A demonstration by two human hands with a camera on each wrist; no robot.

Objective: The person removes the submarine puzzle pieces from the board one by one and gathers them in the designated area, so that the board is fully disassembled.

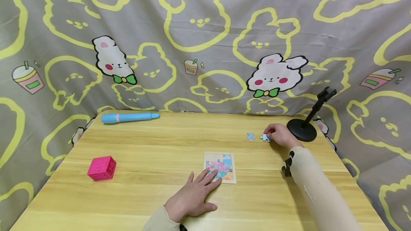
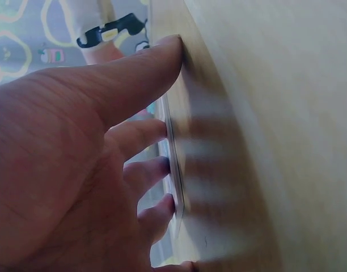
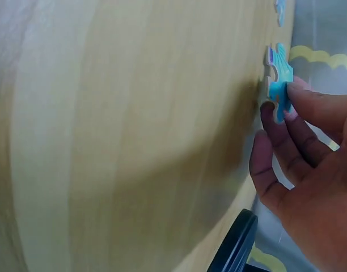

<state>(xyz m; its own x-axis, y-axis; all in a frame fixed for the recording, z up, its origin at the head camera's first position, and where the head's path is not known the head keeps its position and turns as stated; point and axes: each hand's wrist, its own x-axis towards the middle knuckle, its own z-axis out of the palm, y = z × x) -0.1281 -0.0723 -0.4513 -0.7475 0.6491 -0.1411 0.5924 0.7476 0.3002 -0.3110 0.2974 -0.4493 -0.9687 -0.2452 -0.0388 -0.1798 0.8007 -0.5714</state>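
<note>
A square jigsaw puzzle board [image 1: 233, 177], partly filled with pink, blue and orange pieces, lies on the wooden table. My left hand [image 1: 192, 195] rests on its lower left part, fingers stretched and spread; the left wrist view shows the fingertips on the board's edge and the thumb [image 2: 139, 73] reaching to the tabletop. Farther right, my right hand [image 1: 280, 134] pinches a light-blue puzzle piece [image 3: 281, 79] between thumb and fingers, close to the table. Just left of it lies a second blue puzzle piece [image 1: 250, 136].
Behind my right hand stands a black stand with a round base [image 1: 302, 130]. A blue pen-shaped device [image 1: 135, 117] lies along the back left edge, and a pink cube [image 1: 102, 168] sits at the left. A patterned grey curtain [image 1: 199, 63] hangs behind the table [image 1: 154, 145].
</note>
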